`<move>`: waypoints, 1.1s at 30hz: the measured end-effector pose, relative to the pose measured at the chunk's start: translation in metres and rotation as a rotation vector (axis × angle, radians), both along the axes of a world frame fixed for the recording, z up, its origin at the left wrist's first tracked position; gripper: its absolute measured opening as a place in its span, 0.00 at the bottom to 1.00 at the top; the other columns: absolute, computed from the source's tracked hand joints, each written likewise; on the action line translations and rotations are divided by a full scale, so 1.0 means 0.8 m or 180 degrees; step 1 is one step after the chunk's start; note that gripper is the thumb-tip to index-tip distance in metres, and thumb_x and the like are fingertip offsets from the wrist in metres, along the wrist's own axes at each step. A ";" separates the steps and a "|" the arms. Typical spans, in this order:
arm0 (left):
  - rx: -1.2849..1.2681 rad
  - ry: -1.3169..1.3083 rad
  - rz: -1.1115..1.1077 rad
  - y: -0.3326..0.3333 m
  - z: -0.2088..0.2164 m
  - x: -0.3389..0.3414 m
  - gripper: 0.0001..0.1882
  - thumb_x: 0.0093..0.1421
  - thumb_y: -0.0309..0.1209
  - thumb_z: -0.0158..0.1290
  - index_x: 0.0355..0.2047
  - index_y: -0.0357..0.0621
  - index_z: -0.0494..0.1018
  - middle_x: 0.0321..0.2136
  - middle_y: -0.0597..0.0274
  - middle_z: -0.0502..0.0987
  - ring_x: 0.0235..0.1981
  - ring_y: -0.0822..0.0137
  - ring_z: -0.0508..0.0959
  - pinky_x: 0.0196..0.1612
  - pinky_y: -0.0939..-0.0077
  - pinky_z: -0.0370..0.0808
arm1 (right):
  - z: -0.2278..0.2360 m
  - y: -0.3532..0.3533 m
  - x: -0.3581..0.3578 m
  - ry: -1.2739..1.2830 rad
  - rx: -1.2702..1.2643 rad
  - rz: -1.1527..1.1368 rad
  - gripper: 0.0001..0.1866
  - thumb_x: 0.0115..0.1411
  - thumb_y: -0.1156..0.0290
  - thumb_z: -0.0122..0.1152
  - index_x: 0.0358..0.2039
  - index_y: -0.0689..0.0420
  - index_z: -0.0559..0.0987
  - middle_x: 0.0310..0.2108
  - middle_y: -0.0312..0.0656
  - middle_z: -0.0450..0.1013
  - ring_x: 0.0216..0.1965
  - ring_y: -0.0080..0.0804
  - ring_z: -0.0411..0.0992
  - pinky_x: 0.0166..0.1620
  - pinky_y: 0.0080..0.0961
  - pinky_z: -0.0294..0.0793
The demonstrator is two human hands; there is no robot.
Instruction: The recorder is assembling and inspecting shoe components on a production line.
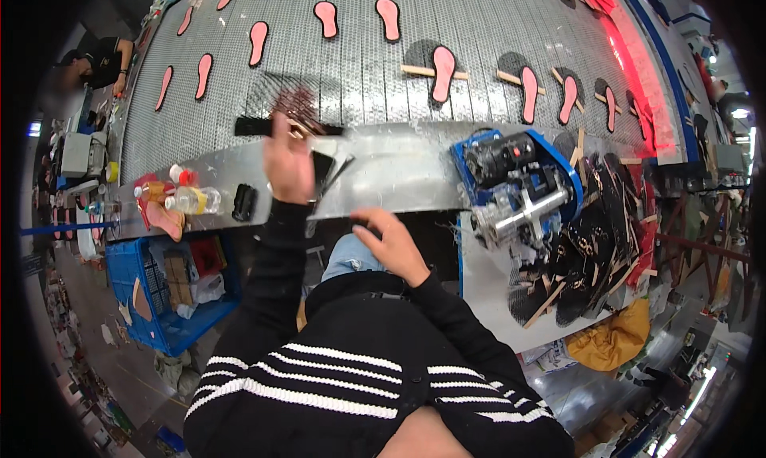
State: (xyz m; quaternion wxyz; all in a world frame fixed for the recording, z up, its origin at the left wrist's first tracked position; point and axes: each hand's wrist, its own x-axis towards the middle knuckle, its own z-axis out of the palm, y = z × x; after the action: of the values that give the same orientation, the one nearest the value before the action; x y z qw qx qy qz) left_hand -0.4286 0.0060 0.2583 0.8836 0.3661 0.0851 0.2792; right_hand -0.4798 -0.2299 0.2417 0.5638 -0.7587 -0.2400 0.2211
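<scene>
My left hand (289, 164) reaches over the metal ledge, smeared by motion. At its fingertips is a dark mesh piece (307, 99) with a black strip (254, 126) across it; whether the fingers grip it is hidden by blur. Beside that hand lie a flat black item (322, 169) and a thin dark tool (339, 175). My right hand (392, 246) hovers above my lap, fingers apart, holding nothing. Pink, dark-edged insoles (388, 19) lie on the metal mesh belt (359, 67). Toward the right, several insoles (444, 73) rest over dark mesh pieces with tan strips.
A blue-framed motor machine (519, 179) stands right of my hands, beside a pile of black mesh pieces and tan strips (594, 242). Left along the ledge are a clear bottle (195, 200) and a black object (244, 203). A blue crate (128, 290) sits below. Another person (104, 63) is far left.
</scene>
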 end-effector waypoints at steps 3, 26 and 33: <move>0.3910 0.1394 0.2003 0.080 0.058 0.077 0.20 0.66 0.21 0.46 0.58 0.43 0.71 0.54 0.55 0.75 0.50 0.64 0.76 0.49 0.72 0.73 | -0.010 0.008 0.017 0.0914 -0.0140 0.0546 0.16 0.64 0.68 0.59 0.50 0.60 0.77 0.42 0.43 0.78 0.39 0.28 0.75 0.44 0.24 0.74; 0.5463 0.2043 0.0189 0.009 -0.248 0.506 0.44 0.53 0.42 0.63 0.63 0.36 0.56 0.56 0.42 0.66 0.56 0.45 0.68 0.56 0.53 0.68 | -0.042 0.031 0.100 0.2459 -0.0461 -0.0957 0.18 0.65 0.69 0.58 0.54 0.60 0.74 0.44 0.42 0.77 0.44 0.26 0.75 0.49 0.24 0.73; 0.5555 0.2778 0.0676 0.006 -0.306 0.611 0.51 0.48 0.47 0.67 0.63 0.32 0.54 0.55 0.44 0.68 0.48 0.50 0.74 0.45 0.57 0.76 | -0.062 0.031 0.093 0.2429 -0.0656 -0.0924 0.20 0.66 0.67 0.57 0.56 0.59 0.71 0.47 0.42 0.76 0.43 0.26 0.74 0.48 0.24 0.73</move>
State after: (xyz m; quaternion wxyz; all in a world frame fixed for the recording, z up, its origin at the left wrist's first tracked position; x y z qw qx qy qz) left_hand 0.0601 0.0112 0.0138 0.1641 0.9521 0.2005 0.1623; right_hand -0.4057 -0.2055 0.1920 0.5588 -0.7007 0.1188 0.4274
